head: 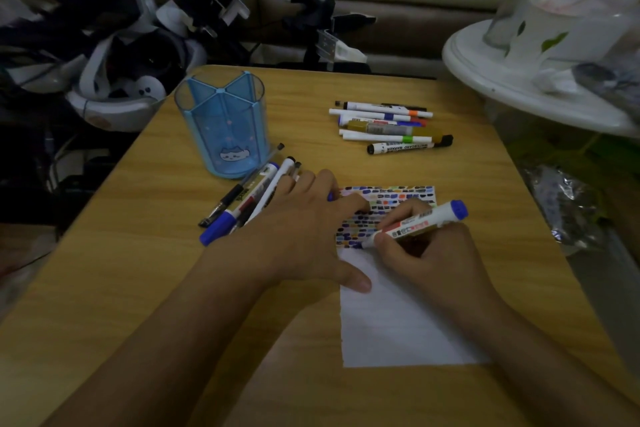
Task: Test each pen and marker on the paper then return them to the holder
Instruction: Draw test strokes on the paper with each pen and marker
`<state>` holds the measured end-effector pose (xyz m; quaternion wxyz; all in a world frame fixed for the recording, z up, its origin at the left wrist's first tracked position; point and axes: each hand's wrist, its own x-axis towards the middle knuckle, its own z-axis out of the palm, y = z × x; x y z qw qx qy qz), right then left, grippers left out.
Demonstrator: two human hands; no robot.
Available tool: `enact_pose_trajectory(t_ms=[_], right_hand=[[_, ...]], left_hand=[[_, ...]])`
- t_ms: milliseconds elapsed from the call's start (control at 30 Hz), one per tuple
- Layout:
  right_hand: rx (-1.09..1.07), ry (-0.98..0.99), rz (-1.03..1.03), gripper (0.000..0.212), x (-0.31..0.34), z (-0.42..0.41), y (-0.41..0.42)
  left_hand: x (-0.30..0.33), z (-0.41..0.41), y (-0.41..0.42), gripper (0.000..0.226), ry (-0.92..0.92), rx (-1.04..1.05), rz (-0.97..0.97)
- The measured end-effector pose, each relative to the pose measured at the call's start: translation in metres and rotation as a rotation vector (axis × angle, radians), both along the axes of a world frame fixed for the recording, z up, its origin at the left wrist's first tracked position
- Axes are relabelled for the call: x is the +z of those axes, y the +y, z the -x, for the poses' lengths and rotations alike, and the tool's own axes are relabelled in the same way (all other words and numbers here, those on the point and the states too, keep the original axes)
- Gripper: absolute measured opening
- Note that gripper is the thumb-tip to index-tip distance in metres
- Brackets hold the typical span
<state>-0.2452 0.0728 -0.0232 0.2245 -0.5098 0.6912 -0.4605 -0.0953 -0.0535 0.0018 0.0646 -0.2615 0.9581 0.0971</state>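
Observation:
My right hand (pixel 426 253) grips a blue whiteboard marker (pixel 415 224), and its tip touches the white paper (pixel 398 322) below rows of coloured test marks. My left hand (pixel 304 225) lies flat on the paper's left edge. A small blue cap (pixel 330 196) is pinched between its fingers. The blue translucent holder (pixel 223 125) stands upright and empty at the back left. One group of pens and markers (pixel 252 194) lies beside the holder, partly under my left hand. A second group of markers (pixel 388 126) lies at the back right.
The wooden table (pixel 138 270) ends close to the holder on the left. A white round stand (pixel 519 80) with plastic bags overhangs the table's right back corner. Dark devices and cables (pixel 121 28) are piled behind the table at the left.

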Motion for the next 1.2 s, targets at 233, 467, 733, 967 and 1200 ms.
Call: enact_pose_trajectory(t_ms=[233,467,733,967,1200], right_hand=[[0.034,0.006,-0.006,0.015,0.002,-0.001,0.002],[-0.002,-0.093,0.053,0.010,0.006,0.005,0.001],[-0.080,-0.247,0.103,0.006,0.021,0.020,0.000],[-0.093,-0.370,0.112,0.005,0.031,0.020,0.001],[-0.106,-0.475,0.125,0.003,0.037,0.018,-0.001]], left_hand=[[0.000,0.001,0.000,0.102,-0.004,0.008,-0.016],[0.000,0.001,0.001,0.102,0.006,0.009,0.009],[0.006,0.000,0.002,0.096,0.068,0.042,-0.041],[0.024,0.002,0.001,0.045,0.474,0.272,-0.183],[0.021,0.001,0.001,0.025,0.486,0.179,-0.120]])
